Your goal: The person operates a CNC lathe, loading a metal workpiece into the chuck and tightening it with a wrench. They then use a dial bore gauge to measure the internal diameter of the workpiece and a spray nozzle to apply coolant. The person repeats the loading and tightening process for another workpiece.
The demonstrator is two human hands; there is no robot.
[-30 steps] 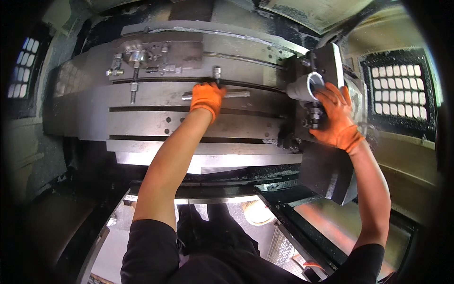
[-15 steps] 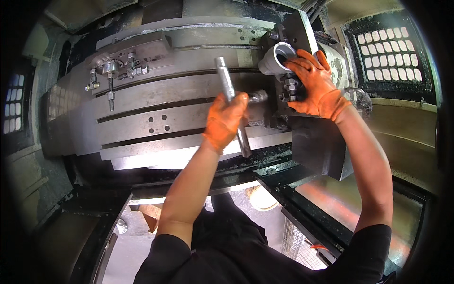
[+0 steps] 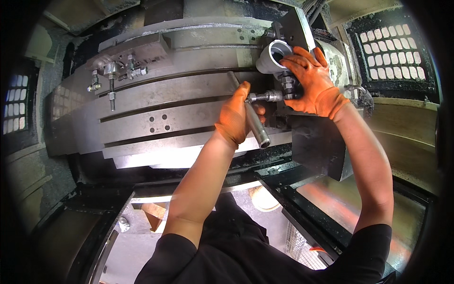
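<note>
My left hand [image 3: 235, 115], in an orange glove, is wrapped round the bar handle of a T-handle socket wrench [image 3: 257, 127]. The bar slants down toward me, and the socket end [image 3: 272, 96] points right, reaching the clamping fixture close to my right hand; its exact seat is hidden. My right hand [image 3: 313, 85], gloved too, curls its fingers over the rim of a grey hollow cylindrical part [image 3: 267, 61]. Its thumb side lies beside a stud with nuts [image 3: 288, 86] under that part. An upright metal plate [image 3: 298, 31] stands behind the part.
The slotted machine table [image 3: 184, 90] stretches to the left. At its far left a second fixture with bolts and nuts [image 3: 111, 71] stands. A dark block [image 3: 319, 146] hangs below the right fixture. Grilled windows [image 3: 390, 54] flank the enclosure; a frame edge [image 3: 236, 182] runs before my body.
My left hand has moved right and slightly down with the wrench, bringing its socket end to the right fixture. The bar has tilted. My right hand stays nearly in place on the grey part.
</note>
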